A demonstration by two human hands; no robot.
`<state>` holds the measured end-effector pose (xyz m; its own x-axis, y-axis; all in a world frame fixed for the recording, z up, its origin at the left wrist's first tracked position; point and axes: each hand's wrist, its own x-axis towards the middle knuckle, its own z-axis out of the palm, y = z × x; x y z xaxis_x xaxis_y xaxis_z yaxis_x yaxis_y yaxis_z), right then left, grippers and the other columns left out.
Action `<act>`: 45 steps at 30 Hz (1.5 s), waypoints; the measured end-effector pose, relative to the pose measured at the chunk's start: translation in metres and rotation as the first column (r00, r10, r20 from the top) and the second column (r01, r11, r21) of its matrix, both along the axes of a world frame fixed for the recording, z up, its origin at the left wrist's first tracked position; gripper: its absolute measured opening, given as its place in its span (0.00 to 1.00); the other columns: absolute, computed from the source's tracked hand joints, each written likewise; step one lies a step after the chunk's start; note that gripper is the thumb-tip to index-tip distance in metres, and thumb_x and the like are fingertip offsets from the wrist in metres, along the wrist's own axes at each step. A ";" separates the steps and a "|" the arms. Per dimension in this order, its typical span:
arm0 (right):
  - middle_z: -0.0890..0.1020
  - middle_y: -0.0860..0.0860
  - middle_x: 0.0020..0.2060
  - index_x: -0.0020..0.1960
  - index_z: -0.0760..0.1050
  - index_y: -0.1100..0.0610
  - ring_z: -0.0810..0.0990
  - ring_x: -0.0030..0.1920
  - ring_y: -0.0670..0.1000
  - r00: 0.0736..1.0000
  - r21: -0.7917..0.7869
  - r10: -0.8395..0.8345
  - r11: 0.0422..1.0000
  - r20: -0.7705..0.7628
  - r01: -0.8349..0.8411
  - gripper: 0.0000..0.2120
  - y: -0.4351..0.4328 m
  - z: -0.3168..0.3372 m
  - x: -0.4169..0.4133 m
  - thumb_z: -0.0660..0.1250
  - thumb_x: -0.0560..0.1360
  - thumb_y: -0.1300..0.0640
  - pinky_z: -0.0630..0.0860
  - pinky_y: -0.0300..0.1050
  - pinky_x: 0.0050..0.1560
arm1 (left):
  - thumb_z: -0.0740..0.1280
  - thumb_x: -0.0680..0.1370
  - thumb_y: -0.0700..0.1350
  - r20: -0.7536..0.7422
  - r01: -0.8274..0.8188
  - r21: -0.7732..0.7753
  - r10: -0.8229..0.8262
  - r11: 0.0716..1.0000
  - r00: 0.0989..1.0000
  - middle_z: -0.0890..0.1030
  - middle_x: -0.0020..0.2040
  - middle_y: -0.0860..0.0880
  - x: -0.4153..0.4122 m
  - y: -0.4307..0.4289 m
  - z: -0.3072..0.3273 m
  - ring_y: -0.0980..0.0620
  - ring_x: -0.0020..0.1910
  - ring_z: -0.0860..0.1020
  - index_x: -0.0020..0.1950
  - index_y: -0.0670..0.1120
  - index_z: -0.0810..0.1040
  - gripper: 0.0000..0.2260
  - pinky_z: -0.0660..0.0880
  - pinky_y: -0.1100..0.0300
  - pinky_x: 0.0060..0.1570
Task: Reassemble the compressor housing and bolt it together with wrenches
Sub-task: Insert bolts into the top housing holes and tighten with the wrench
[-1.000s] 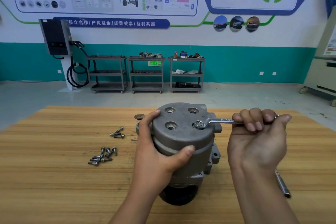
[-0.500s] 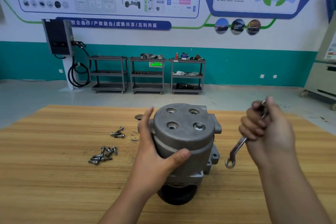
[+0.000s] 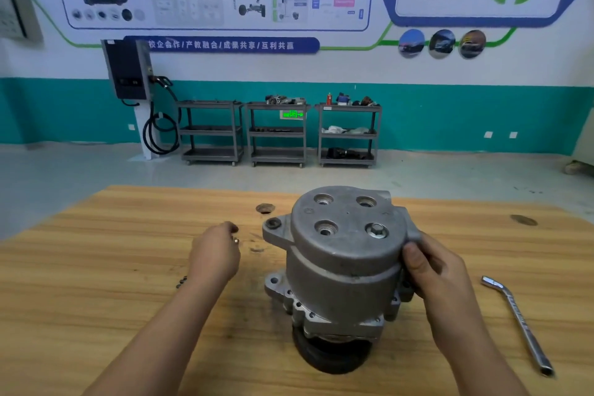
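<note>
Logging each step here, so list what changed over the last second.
The left hand let go of the compressor housing and moved left to the loose bolts; whether it grips one is unclear. The right hand no longer holds the spanner, now out of view, and grips the housing's right side. Fitted bolt and long wrench stayed put.

Compressor housing (image 3: 344, 267) blocks centre frame, right hand (image 3: 440, 270) gripping its right flank — left hand (image 3: 215, 254) hovers centre-left. Passage lies over table (image 3: 80, 283) at lower left; wrench (image 3: 519, 321) crosses lower right.
</note>
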<state>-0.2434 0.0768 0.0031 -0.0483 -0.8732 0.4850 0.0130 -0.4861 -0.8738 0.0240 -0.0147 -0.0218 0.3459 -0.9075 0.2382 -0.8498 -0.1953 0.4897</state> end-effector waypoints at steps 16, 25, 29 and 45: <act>0.84 0.50 0.50 0.55 0.80 0.46 0.81 0.54 0.50 0.997 0.034 0.050 0.998 0.064 -0.052 0.21 -0.009 -0.011 -0.007 0.68 0.66 0.39 0.78 0.40 0.46 | 0.55 0.79 0.38 0.523 0.017 0.257 -0.154 0.966 0.838 0.72 0.60 0.46 0.017 -0.046 -0.022 0.45 0.61 0.67 0.60 0.46 0.73 0.12 0.72 0.53 0.57; 0.84 0.50 0.50 0.54 0.80 0.45 0.82 0.53 0.49 0.996 0.030 0.060 0.998 0.071 -0.062 0.20 -0.012 -0.013 -0.009 0.66 0.65 0.38 0.77 0.42 0.47 | 0.64 0.75 0.31 0.368 0.069 0.267 -0.168 0.961 0.915 0.75 0.55 0.44 0.007 -0.038 -0.005 0.47 0.48 0.77 0.55 0.42 0.75 0.11 0.77 0.58 0.46; 0.85 0.50 0.47 0.53 0.81 0.45 0.81 0.48 0.47 0.995 0.030 0.054 0.998 0.081 -0.057 0.21 -0.013 -0.014 -0.008 0.66 0.65 0.37 0.74 0.34 0.40 | 0.64 0.76 0.34 0.064 0.162 -0.057 -0.158 0.985 0.985 0.81 0.50 0.46 -0.009 -0.025 0.039 0.51 0.39 0.76 0.52 0.45 0.81 0.10 0.75 0.60 0.39; 0.85 0.50 0.46 0.53 0.81 0.48 0.82 0.48 0.47 0.993 0.023 0.063 0.998 0.100 -0.066 0.21 -0.012 -0.012 -0.007 0.67 0.65 0.37 0.75 0.35 0.41 | 0.69 0.76 0.40 0.211 0.696 -0.317 -0.668 0.644 0.714 0.83 0.43 0.59 -0.108 0.076 0.150 0.66 0.40 0.77 0.46 0.53 0.82 0.08 0.66 0.81 0.46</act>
<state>-0.2507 0.0648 -0.0086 -0.0383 -0.8884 0.4575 0.1304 -0.4584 -0.8791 -0.0836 0.0612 0.1287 -0.3671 -0.7263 0.5812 -0.7054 0.6246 0.3351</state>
